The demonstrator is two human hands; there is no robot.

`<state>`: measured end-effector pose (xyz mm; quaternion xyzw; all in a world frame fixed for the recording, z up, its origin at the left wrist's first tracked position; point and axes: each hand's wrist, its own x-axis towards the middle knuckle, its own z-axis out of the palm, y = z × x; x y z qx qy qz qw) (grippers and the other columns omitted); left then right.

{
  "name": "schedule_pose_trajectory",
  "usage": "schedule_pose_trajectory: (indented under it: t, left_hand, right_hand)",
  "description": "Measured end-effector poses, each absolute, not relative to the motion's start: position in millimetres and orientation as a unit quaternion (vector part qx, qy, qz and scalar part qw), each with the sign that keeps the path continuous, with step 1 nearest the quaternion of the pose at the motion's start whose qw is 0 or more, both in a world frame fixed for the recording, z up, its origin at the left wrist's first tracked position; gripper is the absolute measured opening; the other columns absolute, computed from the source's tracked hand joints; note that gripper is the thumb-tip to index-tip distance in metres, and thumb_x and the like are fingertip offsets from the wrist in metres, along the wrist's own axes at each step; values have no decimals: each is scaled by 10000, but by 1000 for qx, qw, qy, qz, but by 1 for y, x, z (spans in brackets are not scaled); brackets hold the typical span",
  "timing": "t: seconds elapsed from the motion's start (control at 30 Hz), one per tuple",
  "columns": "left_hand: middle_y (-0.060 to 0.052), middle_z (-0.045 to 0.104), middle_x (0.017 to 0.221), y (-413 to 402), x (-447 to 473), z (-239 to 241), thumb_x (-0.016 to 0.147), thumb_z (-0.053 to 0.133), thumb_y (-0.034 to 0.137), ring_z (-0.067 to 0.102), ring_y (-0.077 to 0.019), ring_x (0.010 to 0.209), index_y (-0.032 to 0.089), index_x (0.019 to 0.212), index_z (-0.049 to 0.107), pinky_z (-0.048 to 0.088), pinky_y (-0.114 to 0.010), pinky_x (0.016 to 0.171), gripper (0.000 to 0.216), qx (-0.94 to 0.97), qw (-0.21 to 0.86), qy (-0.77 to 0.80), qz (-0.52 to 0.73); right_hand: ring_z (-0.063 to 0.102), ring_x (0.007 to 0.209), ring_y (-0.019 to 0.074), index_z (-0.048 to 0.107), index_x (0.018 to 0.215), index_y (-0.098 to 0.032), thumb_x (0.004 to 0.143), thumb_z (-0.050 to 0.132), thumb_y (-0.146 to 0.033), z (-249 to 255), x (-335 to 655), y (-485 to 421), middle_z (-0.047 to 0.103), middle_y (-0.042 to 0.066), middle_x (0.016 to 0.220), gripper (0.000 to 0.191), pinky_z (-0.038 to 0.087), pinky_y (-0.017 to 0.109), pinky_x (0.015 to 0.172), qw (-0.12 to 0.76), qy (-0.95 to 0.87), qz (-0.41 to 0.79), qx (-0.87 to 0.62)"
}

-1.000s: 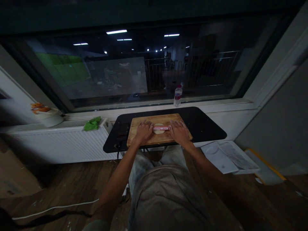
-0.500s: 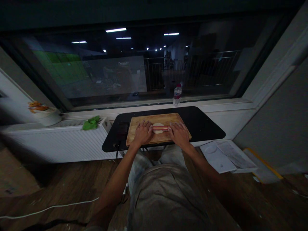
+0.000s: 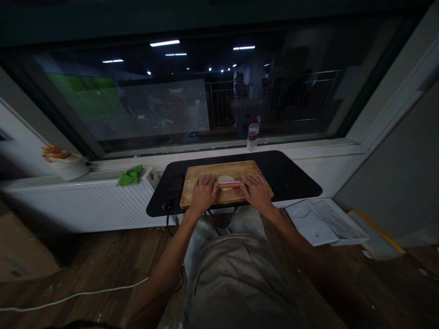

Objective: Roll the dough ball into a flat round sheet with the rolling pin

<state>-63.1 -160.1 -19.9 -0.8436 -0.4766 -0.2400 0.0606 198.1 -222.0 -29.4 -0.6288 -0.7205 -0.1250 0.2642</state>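
A short reddish rolling pin (image 3: 229, 185) lies crosswise on a round, flat piece of pale dough (image 3: 225, 177). Both rest on a wooden cutting board (image 3: 236, 167). My left hand (image 3: 205, 189) lies over the pin's left end, fingers stretched forward and slightly apart. Over the right end lies my right hand (image 3: 255, 189), its fingers likewise extended and pale with what looks like flour. The two hands cover the ends of the pin, so only its middle part shows.
The board sits on a black tabletop (image 3: 295, 178) below a window. A plastic bottle (image 3: 253, 135) stands on the sill behind. To the left, a green cloth (image 3: 131, 176) and a white pot (image 3: 68, 167) rest on the radiator (image 3: 85, 205). At right is a white box (image 3: 343, 219).
The rolling pin and both hands have shifted very slightly on the board. A white strip now shows along the pin's top. My fingers look a little straighter.
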Motion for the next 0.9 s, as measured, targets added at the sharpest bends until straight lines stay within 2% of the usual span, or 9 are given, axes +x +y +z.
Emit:
schedule_pose_trajectory:
  t: [0.23, 0.5, 0.7, 0.9]
  left_hand:
    - [-127, 624, 1689, -169, -63, -19, 1200, 359, 415, 511, -330, 1624, 219, 1578, 655, 377, -549, 1374, 519, -842, 43, -485, -233]
    - [-128, 604, 1709, -162, -59, -23, 1207, 311, 418, 466, -341, 1657, 204, 1617, 617, 346, -570, 1388, 555, -835, 40, -498, -229]
    - [-136, 585, 1725, -146, -58, -21, 1209, 284, 418, 412, -370, 1687, 175, 1596, 637, 323, -604, 1392, 577, -840, 38, -498, -212]
    - [-99, 644, 1665, -130, -54, -15, 1205, 300, 410, 411, -370, 1680, 253, 1494, 701, 308, -633, 1388, 519, -839, 40, -503, -206]
  right_hand:
    - [624, 1514, 329, 709, 1551, -101, 1161, 442, -394, -31, 198, -223, 739, 178, 1545, 557, 336, 517, 1360, 255, -718, -126, -636]
    - [554, 1591, 317, 647, 1622, -84, 1186, 295, -330, -24, 199, -218, 670, 193, 1628, 611, 305, 529, 1373, 234, -729, -134, -629]
    - [546, 1601, 306, 618, 1630, -22, 1195, 276, -319, -14, 200, -205, 658, 215, 1634, 628, 267, 502, 1396, 205, -735, -136, -632]
    - [595, 1545, 315, 715, 1529, -64, 1207, 267, -317, -8, 197, -185, 711, 194, 1577, 607, 259, 505, 1387, 184, -735, -150, -635]
